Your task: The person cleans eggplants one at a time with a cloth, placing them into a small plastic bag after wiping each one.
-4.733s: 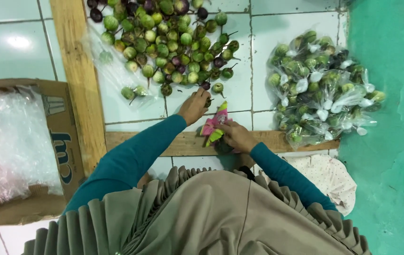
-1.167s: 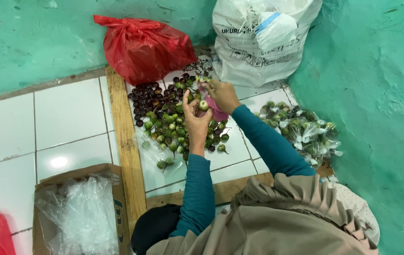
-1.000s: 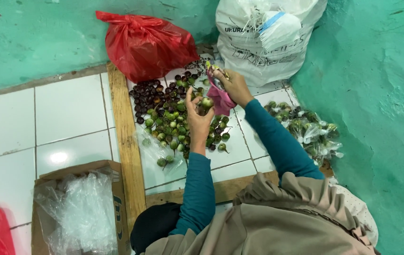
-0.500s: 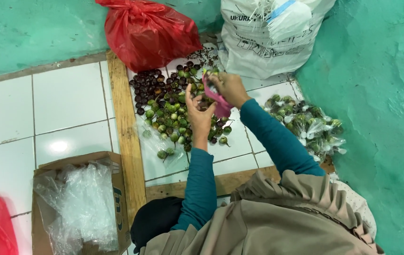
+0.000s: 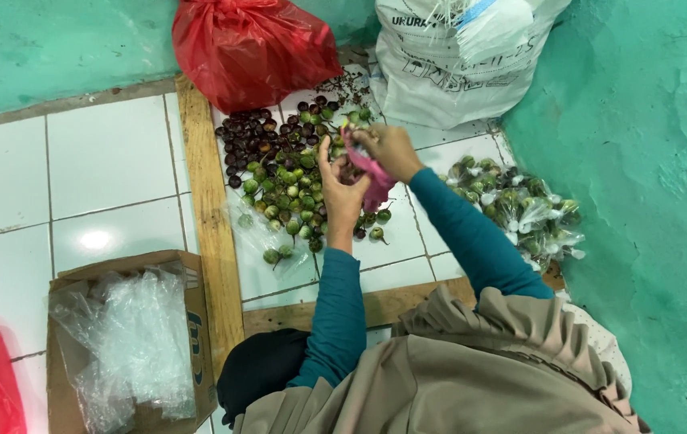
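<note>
A pile of small round green and dark purple eggplants [image 5: 283, 173] lies on clear plastic on the white tiled floor. My right hand [image 5: 388, 149] is above the pile's right side, shut on a pink plastic bag [image 5: 374, 178] that hangs below it. My left hand [image 5: 339, 189] is upright next to the bag with its fingers pointing up and its palm against the pink plastic. Whether it grips the bag or a fruit is hidden. Both arms wear teal sleeves.
A wooden frame [image 5: 207, 217] borders the pile on the left and front. A red plastic bag [image 5: 251, 48] and a white sack [image 5: 456, 56] stand behind it. Clear packets of eggplants [image 5: 520, 213] lie to the right. A cardboard box [image 5: 195, 337] holds clear plastic bags at front left.
Both hands have moved from the front wooden bar out over the pile and stay close together around the pink bag. In the last half second they barely shift.
</note>
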